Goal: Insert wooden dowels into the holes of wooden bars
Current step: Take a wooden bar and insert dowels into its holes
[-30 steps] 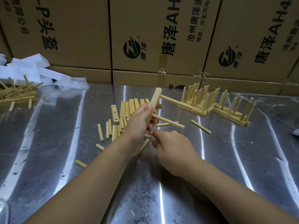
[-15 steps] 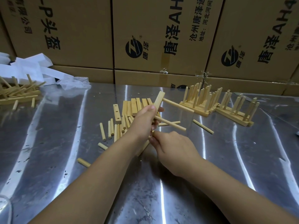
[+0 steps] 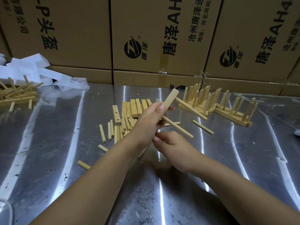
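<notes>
Left hand [image 3: 146, 125] grips a wooden bar [image 3: 170, 100] around its middle, thumb on the near face. It holds the bar tilted above the surface [image 3: 48, 143], top end leaning away to the right. Two dowels stick out of the bar toward the right: an upper dowel [image 3: 191, 109] and a lower dowel [image 3: 178, 128]. The bar's bottom end is hidden behind the left wrist.

Right hand [image 3: 172, 146] sits just below the lower dowel, fingers curled toward the bar. Whether it pinches anything I cannot tell.

Behind the left hand lie a heap of loose dowels [image 3: 120, 129], too overlapped to count, and a row of bare bars [image 3: 134, 106], partly hidden. One drilled bar [image 3: 116, 114] lies just left of the row.

Three single dowels lie apart on the near left, and one more single dowel [image 3: 203, 127] lies to the right. Bare metal shows around the forearms.

Two clusters of finished bars [image 3: 199, 101] with upright dowels stand far right, near the cardboard boxes [image 3: 81, 30]. A jumbled pile [image 3: 14, 95] is cut off by the left edge, beside white foam blocks [image 3: 29, 67].
</notes>
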